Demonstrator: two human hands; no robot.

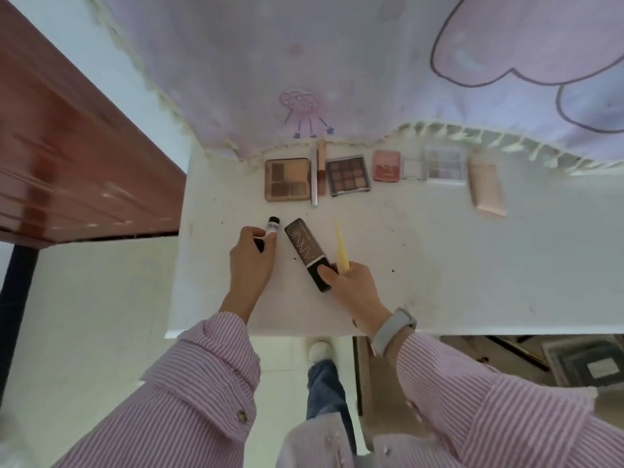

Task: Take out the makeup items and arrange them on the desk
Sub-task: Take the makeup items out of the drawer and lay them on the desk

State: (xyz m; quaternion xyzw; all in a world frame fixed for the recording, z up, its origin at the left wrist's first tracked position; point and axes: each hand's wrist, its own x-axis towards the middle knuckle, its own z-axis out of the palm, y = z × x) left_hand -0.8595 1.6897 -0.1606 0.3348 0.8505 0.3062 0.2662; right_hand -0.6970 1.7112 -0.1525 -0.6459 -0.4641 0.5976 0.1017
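palettes (287,179) rowed on desk (422,258), dark tube (307,254) slanted

White desk (439,265); lilac cartoon-print curtain (304,62); pink-white striped sleeves (202,383); dark brown tube (307,253); yellow stick (341,248); red-brown cabinet (67,163).

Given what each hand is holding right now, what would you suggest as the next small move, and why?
Probably set the brown tube from the right hand down into the back row, perhaps beside the cream tube. That hand also grips a yellow stick, the left hand a small vial; the palettes already lie lined up.
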